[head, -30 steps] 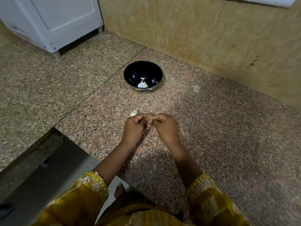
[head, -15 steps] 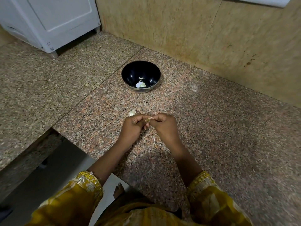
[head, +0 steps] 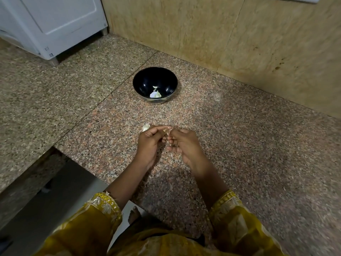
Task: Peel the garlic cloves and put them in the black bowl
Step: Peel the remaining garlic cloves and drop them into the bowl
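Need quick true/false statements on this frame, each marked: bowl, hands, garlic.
1. The black bowl has white garlic pieces in it. True.
2. The left hand holds the bowl. False: the bowl stands on the counter, apart from both hands.
3. The left hand and the right hand pinch a garlic clove between them. True.
4. The right hand lies flat on the counter. False: its fingers curl onto the clove, above the counter.
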